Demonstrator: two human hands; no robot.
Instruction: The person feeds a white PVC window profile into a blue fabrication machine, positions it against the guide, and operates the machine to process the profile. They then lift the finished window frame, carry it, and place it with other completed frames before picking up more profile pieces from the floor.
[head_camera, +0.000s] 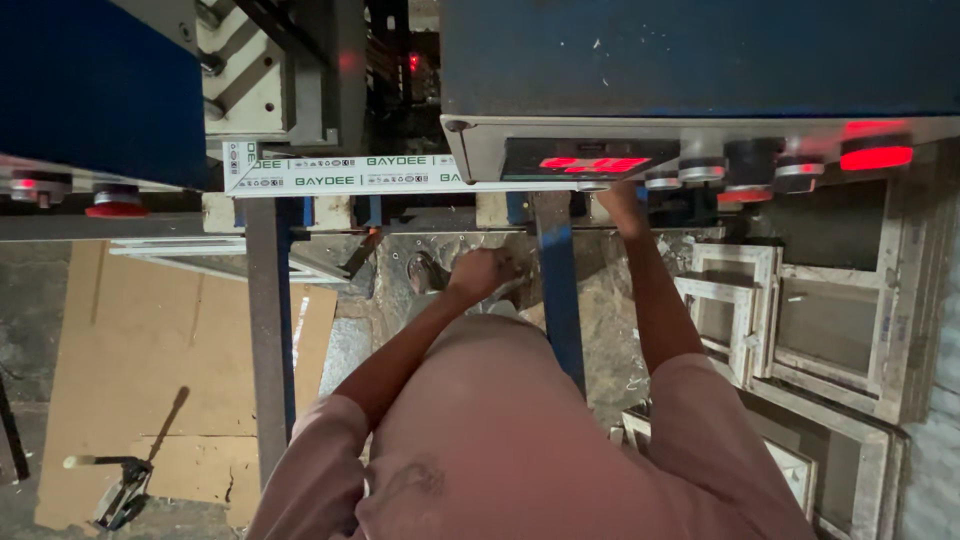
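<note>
Overhead, a blue machine (700, 60) cuts off the view; the right hand (618, 200) reaches under its control panel (690, 160), fingers hidden, grip unclear. The left hand (482, 272) hangs curled, holding nothing visible. A white plastic bar (340, 175) lies across the bench. White frames (830, 320) are stacked at right; cardboard (150, 380) covers the floor at left.

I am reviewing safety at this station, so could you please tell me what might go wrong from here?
1. The right hand reaches under the control panel beside its knobs, so it might bump one by accident.
2. The left hand hangs low by the blue post, near the machine, and could get pinched.
3. Frames stacked on the floor and cardboard could trip a step.
</note>
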